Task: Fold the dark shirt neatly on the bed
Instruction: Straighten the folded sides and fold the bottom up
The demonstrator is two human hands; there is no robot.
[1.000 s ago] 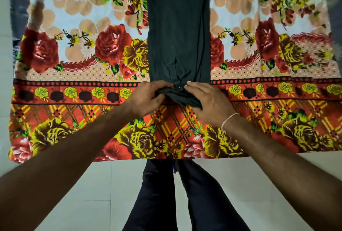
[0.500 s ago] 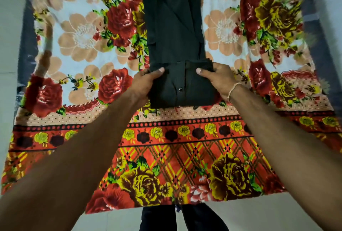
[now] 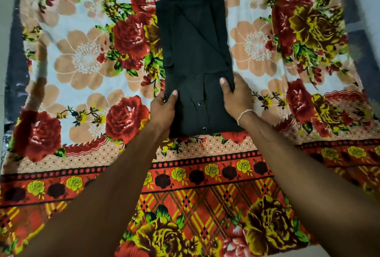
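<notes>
The dark shirt (image 3: 195,50) lies as a narrow lengthwise strip on the floral bedsheet (image 3: 86,59), about midway between the sheet's left and right edges, its collar toward the far edge. Its lower portion has been doubled over onto the body, so the placket with two snap buttons (image 3: 199,103) faces up and the crease lies toward the near edge, just short of the sheet's patterned border band (image 3: 61,174).

The left hand (image 3: 162,108) pinches the left side of the doubled section, thumb on top and fingers tucked beneath; the right hand (image 3: 236,96) grips the right side likewise. Holding both sides at once probably keeps the layers aligned, so the panel travels squarely rather than skewing.

Judged from this arrangement, a further lengthwise fold toward the collar remains before the shirt forms a compact rectangle.
</notes>
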